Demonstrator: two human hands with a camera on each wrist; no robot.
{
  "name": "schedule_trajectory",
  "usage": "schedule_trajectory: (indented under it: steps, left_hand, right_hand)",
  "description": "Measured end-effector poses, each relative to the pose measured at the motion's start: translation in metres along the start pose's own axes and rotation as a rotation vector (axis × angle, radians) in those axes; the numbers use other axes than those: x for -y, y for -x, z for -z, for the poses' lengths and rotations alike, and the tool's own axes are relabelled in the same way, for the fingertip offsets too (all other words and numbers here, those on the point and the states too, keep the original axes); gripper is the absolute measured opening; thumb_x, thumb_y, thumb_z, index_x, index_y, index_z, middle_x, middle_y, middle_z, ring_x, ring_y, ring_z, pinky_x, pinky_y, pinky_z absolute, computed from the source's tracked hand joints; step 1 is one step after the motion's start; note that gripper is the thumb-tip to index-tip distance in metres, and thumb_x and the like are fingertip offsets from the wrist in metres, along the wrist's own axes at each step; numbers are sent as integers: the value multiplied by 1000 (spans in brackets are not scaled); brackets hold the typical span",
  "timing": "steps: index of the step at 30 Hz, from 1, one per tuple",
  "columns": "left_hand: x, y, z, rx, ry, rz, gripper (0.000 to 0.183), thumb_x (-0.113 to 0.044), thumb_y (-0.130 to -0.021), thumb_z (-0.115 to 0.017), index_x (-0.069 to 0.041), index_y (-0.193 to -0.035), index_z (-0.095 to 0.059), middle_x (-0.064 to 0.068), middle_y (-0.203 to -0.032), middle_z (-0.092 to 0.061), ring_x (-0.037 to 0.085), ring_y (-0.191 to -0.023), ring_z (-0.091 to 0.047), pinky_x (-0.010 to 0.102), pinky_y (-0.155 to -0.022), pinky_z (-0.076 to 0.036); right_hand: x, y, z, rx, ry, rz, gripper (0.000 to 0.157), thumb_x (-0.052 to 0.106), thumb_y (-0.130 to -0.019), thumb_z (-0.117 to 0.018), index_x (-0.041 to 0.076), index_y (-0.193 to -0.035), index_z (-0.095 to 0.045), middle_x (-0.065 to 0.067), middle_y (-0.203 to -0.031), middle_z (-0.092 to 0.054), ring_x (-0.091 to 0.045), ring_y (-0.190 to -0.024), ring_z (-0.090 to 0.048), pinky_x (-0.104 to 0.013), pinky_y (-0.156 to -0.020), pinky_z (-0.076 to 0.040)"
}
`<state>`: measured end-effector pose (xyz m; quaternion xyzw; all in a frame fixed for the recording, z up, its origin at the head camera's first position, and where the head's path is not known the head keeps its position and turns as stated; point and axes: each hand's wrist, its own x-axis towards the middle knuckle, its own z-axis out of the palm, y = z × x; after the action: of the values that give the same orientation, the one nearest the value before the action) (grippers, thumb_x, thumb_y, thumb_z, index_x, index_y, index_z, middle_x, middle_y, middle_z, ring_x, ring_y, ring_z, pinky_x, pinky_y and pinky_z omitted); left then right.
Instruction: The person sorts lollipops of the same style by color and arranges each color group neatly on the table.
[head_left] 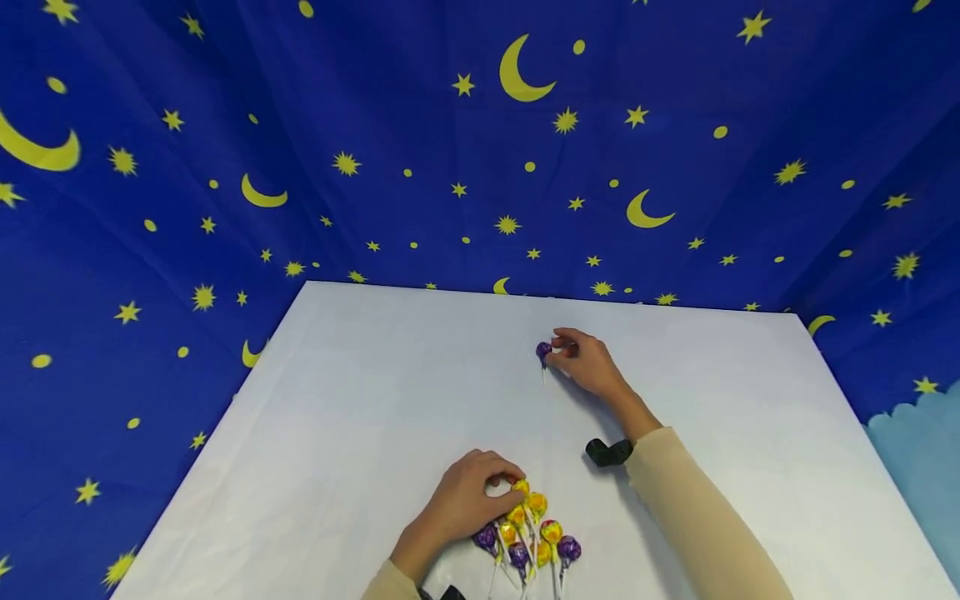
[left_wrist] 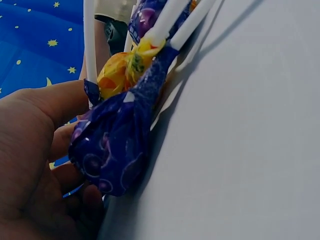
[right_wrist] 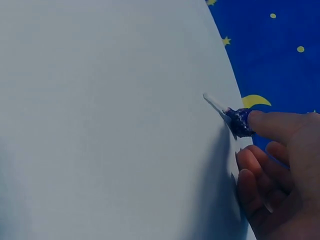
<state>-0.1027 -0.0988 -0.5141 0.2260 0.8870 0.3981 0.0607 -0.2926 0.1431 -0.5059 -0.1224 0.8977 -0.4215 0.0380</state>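
Observation:
In the head view my right hand [head_left: 588,362] is far out on the white table, next to a purple-wrapped lollipop [head_left: 543,350] with its stick toward me. The thumb tip overlaps the lollipop's head [right_wrist: 241,122] in the right wrist view, while the other fingers bend below it, apart from it. Nearer, my left hand [head_left: 476,496] pinches a yellow-wrapped lollipop [head_left: 521,487] between thumb and index finger, at the top of a bunch. A purple lollipop [left_wrist: 112,145] covers part of these fingers in the left wrist view.
More yellow lollipops [head_left: 551,531] and purple lollipops [head_left: 569,548] lie bunched by the left hand, sticks toward me. Blue cloth [head_left: 420,125] with yellow moons and stars hangs behind the white table [head_left: 360,400]. A black device [head_left: 607,452] sits at the right wrist.

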Motion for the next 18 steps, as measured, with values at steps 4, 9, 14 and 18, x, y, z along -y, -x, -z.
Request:
schedule_trajectory:
  steps: [4, 9, 14, 18]
  left_hand:
    - [1, 1, -1, -1, -1, -5, 19, -44, -89, -66, -31, -103, -71, -20, -88, -59, 3, -76, -50, 23, -68, -42]
    - [1, 1, -3, -32, -15, -14, 18, -42, -88, -68, -31, -102, -71, -18, -85, -59, 3, -73, -49, 22, -66, -40]
    - [0, 1, -3, -43, -23, -5, 19, -43, -87, -69, -30, -101, -72, -18, -83, -59, 3, -73, -49, 22, -66, -40]
    - [0, 1, -2, -42, -29, 4, 20, -43, -87, -69, -30, -102, -72, -18, -83, -58, 4, -73, -49, 23, -66, -40]
  right_hand:
    - [0, 7, -1, -12, -9, -8, 53, 20, -87, -72, 5, -134, -53, -7, -114, -65, -19, -92, -60, -39, -81, -46]
    - [4, 16, -1, -3, -19, 9, 54, 22, -88, -72, 6, -135, -52, -8, -116, -61, -19, -91, -59, -37, -75, -46]
    - [9, 27, -1, -12, -20, 53, 53, 23, -87, -72, 8, -134, -53, -10, -118, -59, -19, -91, -60, -37, -73, -47]
    - [16, 34, 0, -25, -16, 74, 53, 26, -87, -73, 10, -133, -54, -9, -119, -58, -19, -91, -60, -37, -73, -48]
